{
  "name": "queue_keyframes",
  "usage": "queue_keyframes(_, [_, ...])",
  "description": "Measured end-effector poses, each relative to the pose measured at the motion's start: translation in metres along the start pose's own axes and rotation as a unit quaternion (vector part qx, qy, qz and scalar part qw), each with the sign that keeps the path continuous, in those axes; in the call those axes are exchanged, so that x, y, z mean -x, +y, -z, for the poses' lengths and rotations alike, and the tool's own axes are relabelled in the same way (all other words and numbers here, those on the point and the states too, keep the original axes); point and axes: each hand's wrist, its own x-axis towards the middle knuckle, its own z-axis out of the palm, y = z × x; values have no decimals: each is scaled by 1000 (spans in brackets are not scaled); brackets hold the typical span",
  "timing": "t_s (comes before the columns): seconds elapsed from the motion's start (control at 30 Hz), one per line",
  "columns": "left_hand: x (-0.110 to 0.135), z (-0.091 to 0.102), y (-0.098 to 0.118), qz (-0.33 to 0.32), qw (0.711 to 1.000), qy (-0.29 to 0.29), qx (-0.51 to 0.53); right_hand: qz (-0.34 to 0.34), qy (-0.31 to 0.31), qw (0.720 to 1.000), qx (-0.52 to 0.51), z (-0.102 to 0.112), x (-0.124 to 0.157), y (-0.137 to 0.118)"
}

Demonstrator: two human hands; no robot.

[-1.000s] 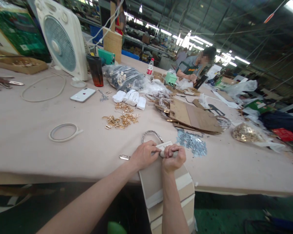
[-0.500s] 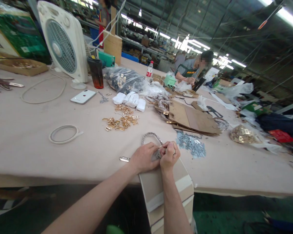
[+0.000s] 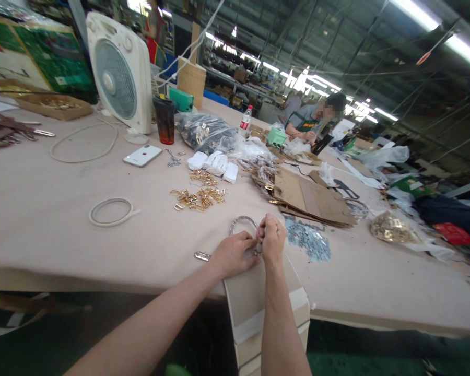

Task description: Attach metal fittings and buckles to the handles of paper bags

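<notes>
At the table's front edge, a beige panel [image 3: 246, 300] with pale cross strips hangs down over my lap. A braided, silvery-looking bag handle [image 3: 243, 218] loops up behind my hands. My left hand [image 3: 235, 254] is bent over the panel's upper end, its fingers closed on the handle's end there. Right beside it, my right hand [image 3: 272, 237] is closed in a pinch over the same spot; what is between its fingers is hidden. A silver metal fitting [image 3: 202, 256] pokes out to the left of my left wrist.
Gold metal fittings [image 3: 199, 198] lie in a heap ahead, and small grey-blue pieces [image 3: 307, 240] to the right. A tape roll [image 3: 112, 212], a phone [image 3: 142, 155], a fan [image 3: 119, 73] and a dark cup [image 3: 165, 120] stand left. Brown panels [image 3: 309, 196] are stacked right; a co-worker [image 3: 313, 122] sits beyond.
My right hand has lifted slightly up, away from the panel. My left hand stays at the handle's end. The whole view has shifted a little.
</notes>
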Motion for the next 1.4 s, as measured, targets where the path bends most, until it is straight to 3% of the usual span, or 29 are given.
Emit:
queue_keyframes(0.13, [-1, -2, -1, 1, 1000, 1, 2, -3, -15, 999, 47, -4, 0, 1])
queue_keyframes(0.33, [-1, -3, -1, 1, 1000, 3, 8, 65, 3, 994, 85, 5, 16, 9])
queue_keyframes(0.5, [0, -2, -2, -11, 1000, 4, 5, 76, 22, 996, 38, 12, 24, 11])
queue_keyframes(0.73, [1, -3, -4, -18, 1000, 7, -17, 88, 115, 982, -121, 21, 18, -8])
queue_keyframes(0.93, [0, -1, 1, -19, 1000, 8, -16, 90, 62, 991, -83, 11, 24, 5])
queue_keyframes(1.2, [0, 0, 3, -16, 1000, -2, -17, 178, 59, 975, -118, 12, 24, -14])
queue_keyframes(1.4, [0, -3, 1, -4, 1000, -5, -29, 103, 37, 992, -67, 19, 26, 4])
